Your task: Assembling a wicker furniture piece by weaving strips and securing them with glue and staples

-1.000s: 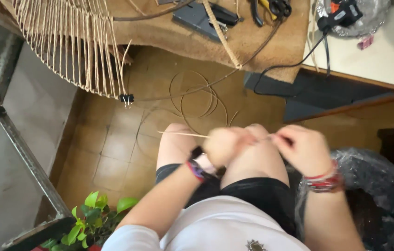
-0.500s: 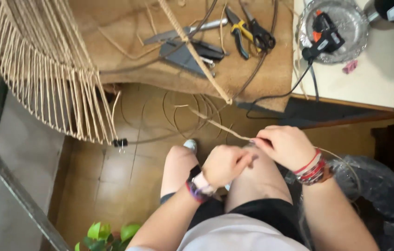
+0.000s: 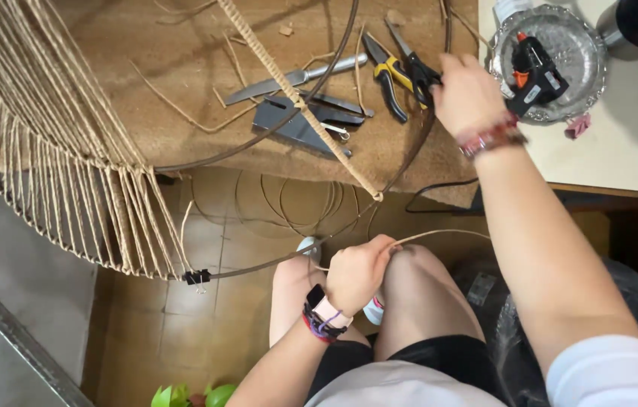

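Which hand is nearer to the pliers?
Right. The right hand touches the pliers on the table; the left hand holds a strand over the knees.

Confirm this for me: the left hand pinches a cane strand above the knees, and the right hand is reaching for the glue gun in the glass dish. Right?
Not quite. The right hand is at the yellow-handled pliers on the brown mat, not the glue gun, which lies untouched in the glass dish. The head view shows this. The left hand does pinch the cane strand above the knees.

Brown-covered worktable (image 3: 183, 75) with pliers (image 3: 398, 71), knife (image 3: 296, 79), scraps.
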